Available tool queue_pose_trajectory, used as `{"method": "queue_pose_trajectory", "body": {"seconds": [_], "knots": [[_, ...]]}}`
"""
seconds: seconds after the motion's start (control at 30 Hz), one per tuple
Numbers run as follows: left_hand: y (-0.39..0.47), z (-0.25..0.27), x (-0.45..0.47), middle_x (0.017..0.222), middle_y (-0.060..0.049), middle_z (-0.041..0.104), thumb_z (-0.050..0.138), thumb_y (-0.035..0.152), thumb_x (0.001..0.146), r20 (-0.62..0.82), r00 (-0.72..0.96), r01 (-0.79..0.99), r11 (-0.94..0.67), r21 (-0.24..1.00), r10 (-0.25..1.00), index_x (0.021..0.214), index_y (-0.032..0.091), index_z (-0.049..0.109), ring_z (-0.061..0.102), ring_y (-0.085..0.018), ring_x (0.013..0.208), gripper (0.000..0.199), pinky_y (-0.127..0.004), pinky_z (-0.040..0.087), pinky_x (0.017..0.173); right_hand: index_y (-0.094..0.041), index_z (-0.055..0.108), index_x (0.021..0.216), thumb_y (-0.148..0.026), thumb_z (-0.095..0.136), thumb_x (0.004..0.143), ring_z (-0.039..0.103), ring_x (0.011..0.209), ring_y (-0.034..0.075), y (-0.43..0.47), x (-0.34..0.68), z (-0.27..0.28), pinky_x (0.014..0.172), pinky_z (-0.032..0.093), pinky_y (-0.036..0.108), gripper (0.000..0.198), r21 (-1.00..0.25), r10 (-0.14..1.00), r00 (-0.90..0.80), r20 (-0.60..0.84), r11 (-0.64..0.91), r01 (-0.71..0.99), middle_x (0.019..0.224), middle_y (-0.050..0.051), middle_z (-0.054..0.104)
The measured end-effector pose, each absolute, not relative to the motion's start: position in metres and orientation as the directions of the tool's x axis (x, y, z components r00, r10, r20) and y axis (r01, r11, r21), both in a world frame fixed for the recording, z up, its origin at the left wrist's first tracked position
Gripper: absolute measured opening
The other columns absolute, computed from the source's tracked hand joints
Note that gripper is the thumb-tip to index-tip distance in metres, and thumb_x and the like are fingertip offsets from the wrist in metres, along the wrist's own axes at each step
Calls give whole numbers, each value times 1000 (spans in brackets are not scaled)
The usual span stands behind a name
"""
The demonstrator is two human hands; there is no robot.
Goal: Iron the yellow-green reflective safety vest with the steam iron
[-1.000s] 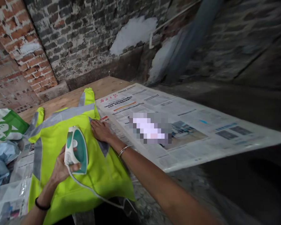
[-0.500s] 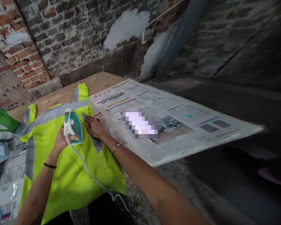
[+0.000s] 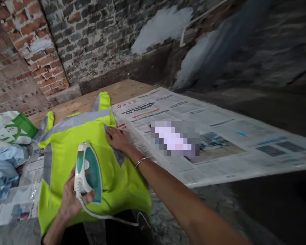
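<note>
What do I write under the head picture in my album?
Left hand gripping an iron, right hand on a bright yellow garment.

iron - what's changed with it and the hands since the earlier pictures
The iron first moved away, up to the grey band of the garment, then came back toward the person, nearer now than in either earlier picture. The left hand moved with it, grip kept. The right hand stays resting on the garment; nothing was let go.
</note>
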State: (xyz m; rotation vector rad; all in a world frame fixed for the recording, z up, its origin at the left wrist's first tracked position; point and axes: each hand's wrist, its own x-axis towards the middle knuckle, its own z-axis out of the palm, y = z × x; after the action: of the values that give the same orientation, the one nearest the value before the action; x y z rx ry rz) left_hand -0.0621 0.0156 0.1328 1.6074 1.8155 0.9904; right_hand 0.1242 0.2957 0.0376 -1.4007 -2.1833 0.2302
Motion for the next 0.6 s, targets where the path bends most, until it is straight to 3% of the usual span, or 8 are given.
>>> {"method": "queue_pose_trajectory", "body": {"seconds": [0.13, 0.23, 0.33, 0.6], "knots": [[-2, 145, -109, 98, -7, 75, 82, 61, 62, 83, -379, 639, 195, 744, 922, 113, 22, 78, 71, -28, 82, 64, -39, 61, 72, -18, 66, 143, -27, 44, 103, 51, 144, 28, 297, 126, 34, 116, 36, 46, 47, -424, 876, -318, 363, 459, 781, 155, 12, 61], [-15, 148, -136, 105, -7, 78, 81, 62, 64, 114, -484, 674, 286, 681, 868, 113, 23, 76, 72, -30, 90, 63, -41, 61, 81, -16, 66, 143, -26, 44, 103, 50, 145, 29, 297, 125, 35, 118, 35, 46, 48, -434, 883, -314, 350, 449, 781, 155, 13, 60], [-21, 148, -145, 114, -9, 78, 81, 60, 67, 120, -495, 683, 301, 665, 860, 117, 22, 75, 73, -31, 99, 63, -41, 60, 85, -13, 65, 144, -26, 43, 103, 50, 145, 29, 296, 124, 37, 118, 34, 46, 48, -436, 891, -312, 329, 437, 787, 156, 14, 60], [37, 155, -162, 101, -6, 79, 81, 58, 59, 166, -482, 684, 251, 684, 860, 113, 22, 76, 72, -26, 84, 65, -38, 60, 75, -14, 65, 144, -42, 48, 105, 50, 147, 31, 297, 124, 33, 117, 37, 49, 51, -417, 868, -348, 356, 480, 772, 155, 16, 59]]}}
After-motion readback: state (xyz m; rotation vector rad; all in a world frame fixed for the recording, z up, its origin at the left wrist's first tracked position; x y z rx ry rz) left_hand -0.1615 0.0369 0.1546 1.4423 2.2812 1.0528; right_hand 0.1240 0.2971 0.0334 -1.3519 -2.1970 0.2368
